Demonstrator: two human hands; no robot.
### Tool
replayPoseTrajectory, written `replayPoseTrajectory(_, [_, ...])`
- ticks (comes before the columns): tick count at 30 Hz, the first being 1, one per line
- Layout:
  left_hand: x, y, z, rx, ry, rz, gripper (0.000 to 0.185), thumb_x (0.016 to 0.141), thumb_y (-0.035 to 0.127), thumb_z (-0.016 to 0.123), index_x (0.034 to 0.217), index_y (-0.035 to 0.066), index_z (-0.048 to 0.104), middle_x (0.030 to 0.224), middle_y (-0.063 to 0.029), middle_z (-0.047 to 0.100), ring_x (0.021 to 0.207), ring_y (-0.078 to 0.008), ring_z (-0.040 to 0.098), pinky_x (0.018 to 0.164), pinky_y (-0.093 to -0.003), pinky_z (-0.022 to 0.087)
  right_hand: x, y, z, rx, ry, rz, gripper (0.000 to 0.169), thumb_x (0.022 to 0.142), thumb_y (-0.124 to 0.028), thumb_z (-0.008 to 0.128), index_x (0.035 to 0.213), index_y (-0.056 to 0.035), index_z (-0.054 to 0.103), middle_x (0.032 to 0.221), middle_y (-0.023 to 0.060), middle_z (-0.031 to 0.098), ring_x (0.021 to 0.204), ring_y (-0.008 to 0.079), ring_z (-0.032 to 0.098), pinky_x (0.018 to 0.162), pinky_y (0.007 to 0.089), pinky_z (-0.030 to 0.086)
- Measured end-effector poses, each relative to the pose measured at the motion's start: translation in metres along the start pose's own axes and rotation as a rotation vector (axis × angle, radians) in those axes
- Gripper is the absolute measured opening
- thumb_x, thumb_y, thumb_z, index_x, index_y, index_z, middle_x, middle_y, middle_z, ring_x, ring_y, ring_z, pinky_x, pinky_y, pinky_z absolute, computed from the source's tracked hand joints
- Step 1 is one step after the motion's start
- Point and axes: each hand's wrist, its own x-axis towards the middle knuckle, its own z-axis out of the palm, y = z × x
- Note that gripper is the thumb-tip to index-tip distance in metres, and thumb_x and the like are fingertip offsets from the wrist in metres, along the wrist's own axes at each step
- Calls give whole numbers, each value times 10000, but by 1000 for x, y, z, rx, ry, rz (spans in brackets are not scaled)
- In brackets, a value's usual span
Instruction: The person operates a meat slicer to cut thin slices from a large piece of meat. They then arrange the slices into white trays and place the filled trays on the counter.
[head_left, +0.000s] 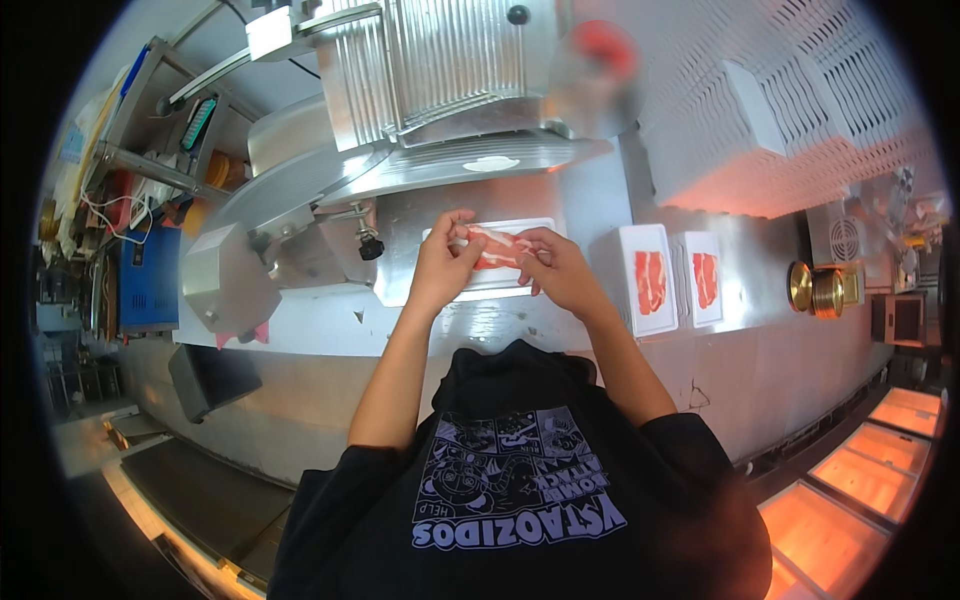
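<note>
Both my hands hold a thin slice of marbled raw meat (496, 247) over a white tray (495, 291), just below a meat slicer (450, 90). My left hand (448, 262) pinches the slice's left end between thumb and fingers. At its right end, my right hand (556, 268) grips it with thumb and fingertips. Whether more meat lies under the slice cannot be seen. To the right, a white tray with meat slices (651, 282) stands beside a second such tray (705, 278).
Stacked white slotted trays (750, 135) rise at the upper right. The slicer's round blade guard (300, 180) and motor housing (225, 277) stand to the left. Gold-coloured round tins (827, 291) sit at the far right of the steel counter (757, 300).
</note>
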Motion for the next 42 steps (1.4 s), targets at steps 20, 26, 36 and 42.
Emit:
replayPoseTrajectory(20, [-21, -18, -5, 155, 103, 206, 435, 931, 31, 690, 1343, 53, 555, 994, -43, 557, 666, -64, 566, 584, -240, 463, 6, -8, -5, -45, 22, 0, 152, 932, -111, 725, 951, -7, 615, 784, 16, 660, 724, 57, 612, 587, 201, 451])
replayPoseTrajectory(26, [-33, -10, -2, -158, 9, 113, 436, 953, 16, 659, 1365, 39, 516, 1043, -26, 610, 683, -33, 595, 541, -208, 434, 4, 8, -4, 164, 38, -113, 94, 951, -75, 696, 987, -14, 634, 947, 35, 685, 881, 83, 634, 709, 241, 511])
replayPoseTrajectory(36, [-38, 6, -2, -222, -13, 49, 424, 966, 18, 648, 1361, 40, 496, 1061, -16, 625, 648, -36, 596, 480, -196, 405, -1, 3, -2, 337, 56, -65, 97, 962, -67, 673, 1019, 3, 636, 945, 46, 708, 791, 121, 642, 684, 267, 522])
replayPoseTrajectory(42, [-23, -20, -5, -11, 19, -61, 428, 934, 28, 673, 1340, 56, 540, 1053, -72, 633, 682, -101, 657, 532, -245, 484, 12, -1, 4, -388, 203, -223, 143, 909, -132, 723, 928, -1, 668, 778, 94, 694, 673, 167, 648, 624, 313, 511])
